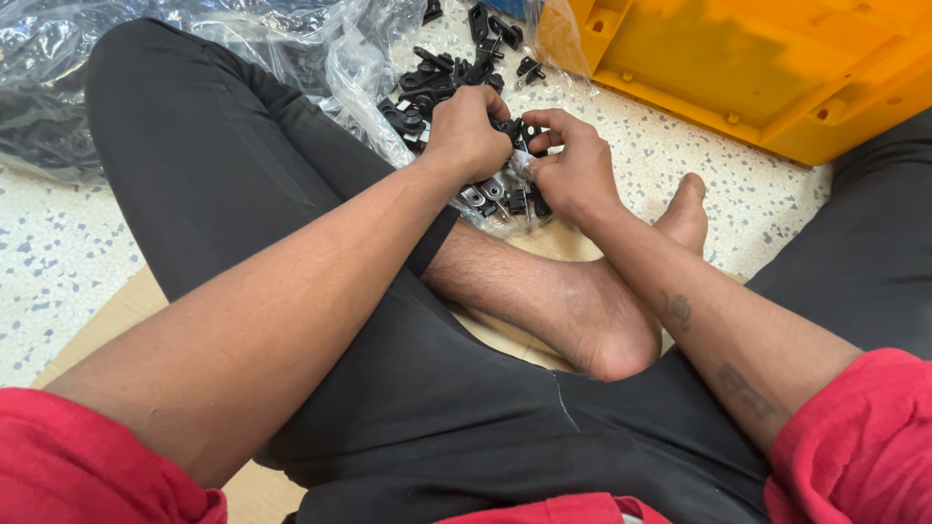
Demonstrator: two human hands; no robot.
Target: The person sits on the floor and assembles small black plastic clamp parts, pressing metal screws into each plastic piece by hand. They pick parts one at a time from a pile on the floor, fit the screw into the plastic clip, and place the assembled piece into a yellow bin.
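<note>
I sit cross-legged on the floor. My left hand (469, 129) is curled shut over a small black part at the edge of a pile of black plastic-and-metal clips (427, 87). My right hand (573, 160) pinches another small black clip (524, 136) between thumb and fingers, right against the left hand. The two hands meet over the pile, just beyond my bare foot (680, 213). What lies inside the left palm is mostly hidden.
Clear crumpled plastic bags (243, 29) lie at the top left, under and around the clips. An orange plastic crate (757, 68) stands at the top right. The floor is speckled terrazzo (58, 252), with brown cardboard (136, 301) under my legs.
</note>
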